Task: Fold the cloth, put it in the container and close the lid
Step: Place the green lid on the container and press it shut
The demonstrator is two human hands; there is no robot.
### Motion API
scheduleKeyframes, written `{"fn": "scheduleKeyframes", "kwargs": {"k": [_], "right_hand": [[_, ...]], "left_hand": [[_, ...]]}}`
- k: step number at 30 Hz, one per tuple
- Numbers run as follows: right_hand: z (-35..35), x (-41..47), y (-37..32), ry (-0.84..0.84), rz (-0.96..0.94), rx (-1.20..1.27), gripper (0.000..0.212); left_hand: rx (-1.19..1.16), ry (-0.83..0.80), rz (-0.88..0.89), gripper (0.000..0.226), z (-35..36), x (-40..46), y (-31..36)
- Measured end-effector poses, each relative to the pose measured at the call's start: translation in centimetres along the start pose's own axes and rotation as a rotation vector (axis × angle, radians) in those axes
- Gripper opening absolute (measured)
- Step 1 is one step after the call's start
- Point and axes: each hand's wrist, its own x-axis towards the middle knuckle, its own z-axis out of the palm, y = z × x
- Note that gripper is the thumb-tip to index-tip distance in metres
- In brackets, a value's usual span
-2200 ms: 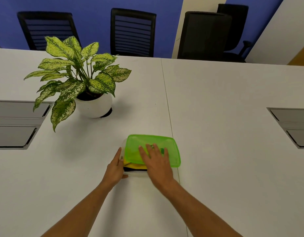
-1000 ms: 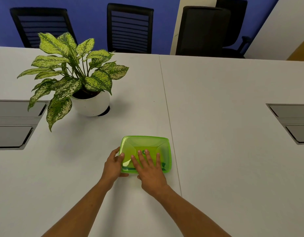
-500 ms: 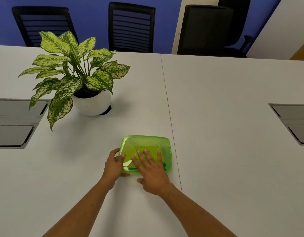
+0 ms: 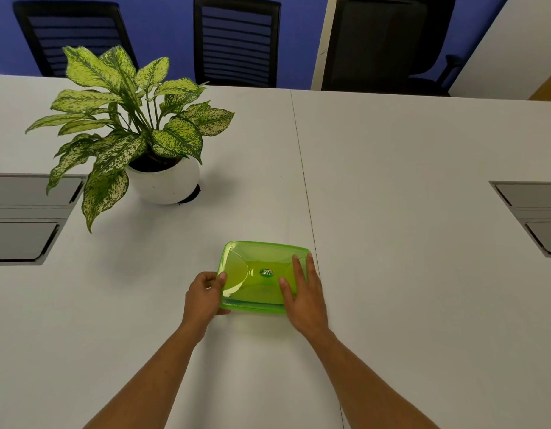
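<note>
Green lid (image 4: 258, 274) between left hand (image 4: 204, 294) and right hand (image 4: 303, 294)

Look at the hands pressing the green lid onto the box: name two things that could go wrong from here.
1. The right hand presses only the right side of the lid, and the left hand just pinches the left edge, so the far edge may stay unsealed.
2. The box sits on a smooth white table; uneven pressure could make it slide away or tip.
</note>
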Motion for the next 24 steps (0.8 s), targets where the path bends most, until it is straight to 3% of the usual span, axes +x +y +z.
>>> {"fn": "scheduleKeyframes", "kwargs": {"k": [4, 8, 19, 23, 24], "right_hand": [[0.0, 0.0, 0.2, 0.007, -0.022, -0.004, 0.062], [-0.1, 0.2, 0.4, -0.016, -0.055, 0.023, 0.063], [-0.5, 0.4, 0.7, -0.025, -0.087, -0.005, 0.064], [-0.6, 0.3, 0.5, -0.011, -0.063, -0.094, 0.063], [-0.6, 0.4, 0.5, -0.001, -0.060, -0.124, 0.063]], "left_hand": [[0.159, 0.019, 0.017, 0.052, 0.1, -0.6, -0.9], [0.144, 0.019, 0.058, 0.066, 0.2, -0.9, -1.8], [0.126, -0.024, 0.123, 0.049, 0.1, -0.5, -2.3], [0.080, 0.038, 0.141, 0.015, 0.3, 0.4, -1.1], [0.107, 0.065, 0.180, 0.025, 0.4, 0.6, -0.5]]}}
